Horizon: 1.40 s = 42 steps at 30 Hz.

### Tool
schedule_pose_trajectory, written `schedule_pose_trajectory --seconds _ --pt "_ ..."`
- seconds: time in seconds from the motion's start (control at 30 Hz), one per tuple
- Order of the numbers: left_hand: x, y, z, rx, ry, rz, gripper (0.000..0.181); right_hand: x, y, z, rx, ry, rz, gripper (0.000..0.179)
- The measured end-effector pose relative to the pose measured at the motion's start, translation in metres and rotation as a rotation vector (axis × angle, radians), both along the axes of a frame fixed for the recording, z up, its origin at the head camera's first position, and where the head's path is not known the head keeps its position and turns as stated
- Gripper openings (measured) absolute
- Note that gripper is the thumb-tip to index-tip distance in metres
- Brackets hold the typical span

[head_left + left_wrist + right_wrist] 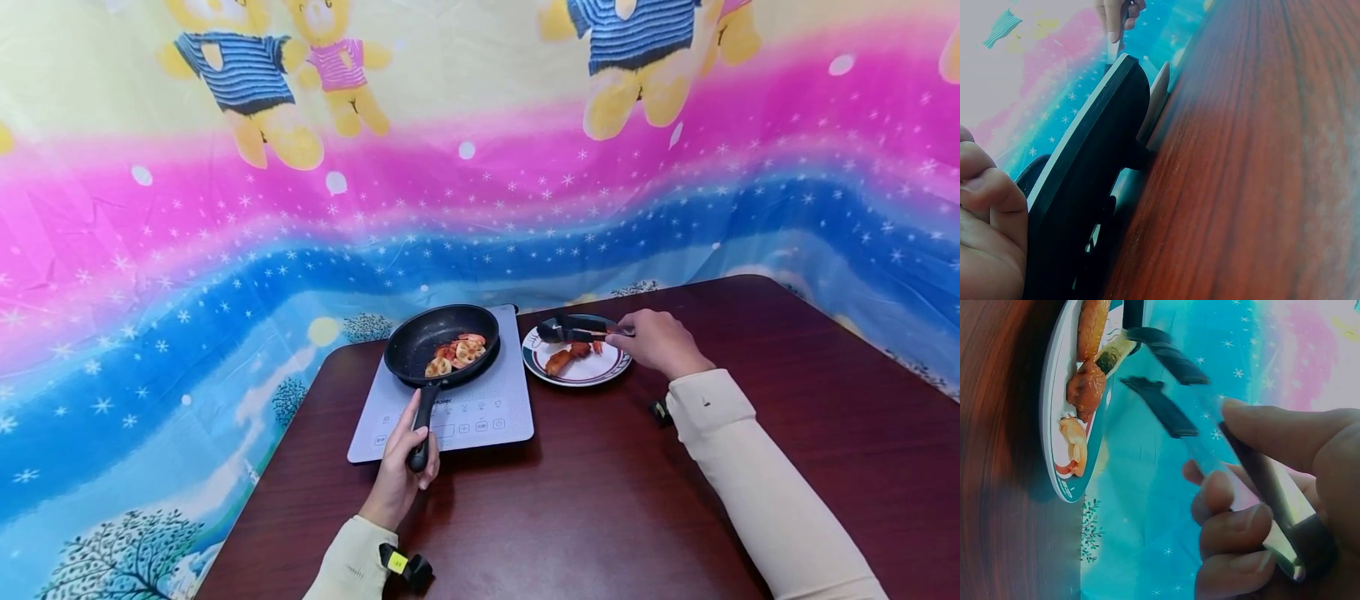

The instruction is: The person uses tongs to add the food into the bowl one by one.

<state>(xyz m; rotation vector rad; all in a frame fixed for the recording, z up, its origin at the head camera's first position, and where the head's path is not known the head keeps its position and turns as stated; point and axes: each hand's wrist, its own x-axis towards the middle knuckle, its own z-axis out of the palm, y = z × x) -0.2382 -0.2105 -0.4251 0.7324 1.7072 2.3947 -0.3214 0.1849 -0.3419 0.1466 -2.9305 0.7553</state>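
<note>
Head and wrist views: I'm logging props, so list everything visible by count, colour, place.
Table: 1, reddish brown, foreground
Backdrop: 1, multicoloured, behind table
Cooktop: 1, white, on table
Frying pan: 1, black, over cooktop
Pan food: several pieces, orange and yellow, in pan
Plate: 1, white, dark-rimmed, right of cooktop
Plate food: four or more, mostly brown, on plate
Tongs: 1, black and silver, above plate
Wrist devices: 2, black, at wrists
Sleeves: 2, cream, on forearms
Left hand: 1, bare, gripping pan handle
Right hand: 1, bare, holding tongs

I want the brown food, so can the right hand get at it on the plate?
Probably yes: the right hand holds tongs, spread open, over the plate, and nothing seems to cover the brown food.
</note>
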Motion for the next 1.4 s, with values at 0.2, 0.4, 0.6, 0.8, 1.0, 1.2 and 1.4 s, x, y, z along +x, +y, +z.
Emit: schedule_pose_trajectory --seconds 0.2,0.4,0.6,0.8,1.0,1.2,1.4 --pt "0.0 0.0 0.001 -0.001 0.009 0.0 0.065 0.001 0.0 0.0 0.028 -0.05 -0.005 0.055" --pt "0.0 0.0 0.0 -0.002 0.009 0.002 0.065 0.0 -0.002 -0.001 0.023 -0.068 -0.017 0.06" --pt "0.0 0.0 0.0 -0.002 0.006 0.0 0.065 0.0 -0.006 -0.001 0.015 -0.08 -0.023 0.058" --pt "0.0 0.0 0.0 0.003 0.009 -0.005 0.065 0.0 -0.006 -0.002 0.006 -0.105 -0.033 0.048" --pt "0.0 0.0 0.0 0.003 0.01 -0.005 0.065 -0.001 -0.009 -0.004 0.006 -0.114 -0.04 0.044" --pt "0.0 0.0 0.0 -0.001 0.011 -0.004 0.065 -0.002 -0.01 -0.006 -0.024 -0.113 -0.015 0.043" --pt "0.0 0.0 0.0 -0.007 0.001 0.0 0.066 -0.004 -0.009 -0.006 -0.06 -0.105 0.0 0.047"
